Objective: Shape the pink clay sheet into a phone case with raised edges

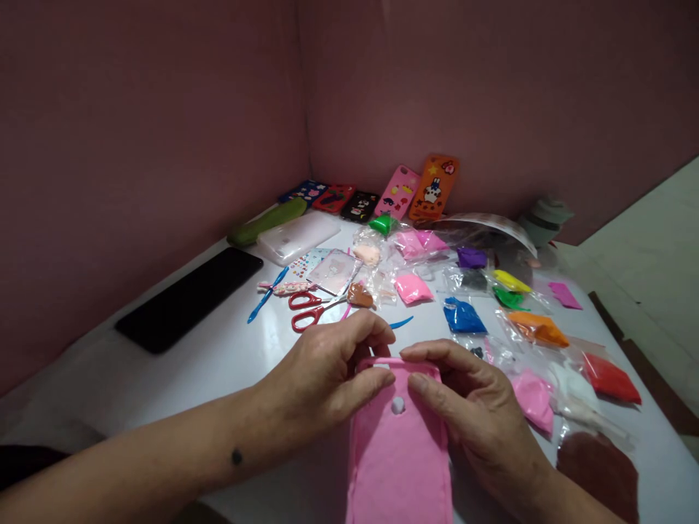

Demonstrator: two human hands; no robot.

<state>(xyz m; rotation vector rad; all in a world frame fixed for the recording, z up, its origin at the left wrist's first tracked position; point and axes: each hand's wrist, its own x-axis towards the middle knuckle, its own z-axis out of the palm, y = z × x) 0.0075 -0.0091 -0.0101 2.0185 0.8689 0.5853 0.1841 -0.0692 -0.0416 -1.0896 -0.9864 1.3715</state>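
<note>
A pink phone case [401,458], its back coated in what looks like soft clay, is held upright at the bottom centre. Near its top is a small round hole, and a paler cut-out shows at the upper left corner. My left hand [328,371] grips that upper left edge, thumb on the face and fingers curled behind. On the upper right edge, my right hand [480,400] pinches the rim in the same way, its thumb close to the hole. The fingertips behind the case are partly hidden.
Red-handled scissors [309,309], a blue modelling tool [267,295] and a black phone [191,298] lie to the left. Bags of coloured clay, such as blue [464,316] and red [611,378], spread rightward. Decorated cases, one orange [435,188], lean on the back wall.
</note>
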